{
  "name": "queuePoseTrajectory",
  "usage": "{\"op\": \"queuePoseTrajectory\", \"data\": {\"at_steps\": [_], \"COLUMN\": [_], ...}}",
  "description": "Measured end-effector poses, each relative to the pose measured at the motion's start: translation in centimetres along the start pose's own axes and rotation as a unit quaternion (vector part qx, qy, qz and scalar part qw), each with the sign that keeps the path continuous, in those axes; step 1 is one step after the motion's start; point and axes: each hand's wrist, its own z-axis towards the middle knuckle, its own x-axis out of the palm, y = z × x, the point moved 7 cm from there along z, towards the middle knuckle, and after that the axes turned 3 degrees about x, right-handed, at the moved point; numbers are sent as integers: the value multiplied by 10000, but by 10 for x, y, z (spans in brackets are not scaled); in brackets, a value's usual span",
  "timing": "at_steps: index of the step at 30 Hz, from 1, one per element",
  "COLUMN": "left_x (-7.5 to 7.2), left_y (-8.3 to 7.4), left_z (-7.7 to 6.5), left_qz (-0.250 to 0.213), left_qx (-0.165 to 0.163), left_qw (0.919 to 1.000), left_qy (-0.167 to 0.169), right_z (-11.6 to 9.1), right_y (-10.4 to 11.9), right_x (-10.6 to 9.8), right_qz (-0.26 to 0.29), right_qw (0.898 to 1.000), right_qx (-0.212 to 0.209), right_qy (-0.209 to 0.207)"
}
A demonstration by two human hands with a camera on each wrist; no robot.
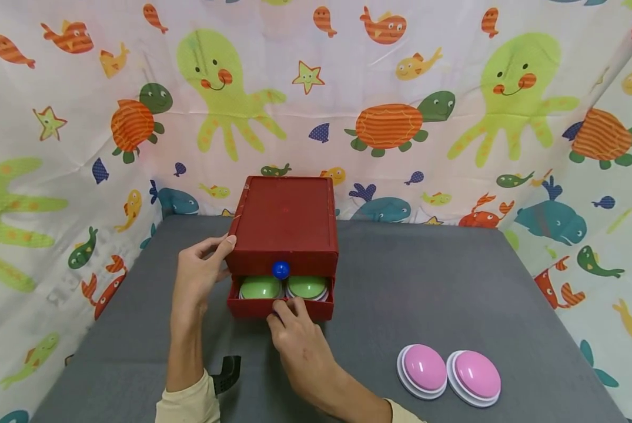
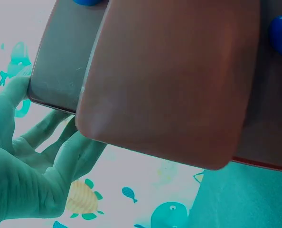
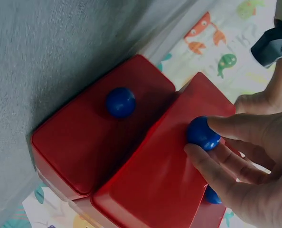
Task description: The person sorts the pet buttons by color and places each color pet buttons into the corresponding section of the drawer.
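Observation:
A red drawer cabinet (image 1: 284, 217) stands at the back of the grey table, its middle drawer (image 1: 241, 308) pulled partway out. Two green domes on white bases, a left green dome light (image 1: 260, 288) and a right green dome light (image 1: 306, 286), lie inside that drawer. My right hand (image 1: 302, 346) pinches the drawer's round blue knob (image 3: 202, 134) between thumb and fingers. At the cabinet's upper left corner, my left hand (image 1: 196, 273) rests its thumb near the top edge, with spread fingers along the side wall (image 2: 53, 110).
Two pink dome lights (image 1: 425, 369) on white bases lie close together at the front right of the table. Another blue knob (image 1: 281, 269) marks the top drawer; the bottom drawer's knob (image 3: 120, 102) shows below. A sea-animal-print curtain (image 1: 305, 117) surrounds the table.

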Motion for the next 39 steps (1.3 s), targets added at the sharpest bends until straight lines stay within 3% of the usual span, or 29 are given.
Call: {"op": "queuePoseTrajectory", "data": {"at_steps": [12, 25, 30, 35, 39], "left_x": [0, 0, 0, 0, -1], "left_y": [1, 3, 3, 3, 2], "left_z": [0, -1, 0, 1, 2], "left_qz": [2, 68, 96, 78, 9], "left_qx": [3, 2, 8, 9, 33], "left_qw": [10000, 10000, 9999, 10000, 10000], "left_qy": [-8, -41, -45, -40, -61], "right_z": [21, 20, 15, -1, -13], "right_y": [-14, -18, -20, -21, -21], "right_x": [13, 21, 20, 16, 28], "right_qz": [-57, -274, -308, -29, -149], "right_qw": [9998, 9987, 9981, 9962, 9980], "right_qx": [124, -87, -231, -317, -285], "right_qy": [-176, -426, -487, -810, -544]}}
